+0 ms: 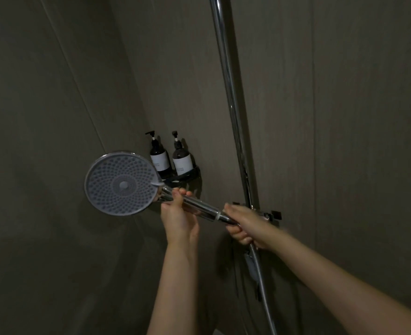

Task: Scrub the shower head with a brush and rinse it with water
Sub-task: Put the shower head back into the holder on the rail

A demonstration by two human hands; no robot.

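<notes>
Shower head (121, 183): held off-wall, face to camera. Chrome handle (194, 205) gripped by left hand (177, 216) nr neck, right hand (244, 226) at hose end. Rigid, prob. slick; best held mid-handle.

Single view only, head-worn wide-angle camera; no second view sharing scene. Faces forward into shower corner, walls bowed by lens. Both forearms enter from bottom edge, reaching away from camera; left hand (179, 217) and right hand (244, 226) near centre, at arm's reach. Shower head (122, 183) close, centre-left. Chrome riser pipe (228, 93) runs up right of centre; two pump bottles (170, 158) farther back in corner
</notes>
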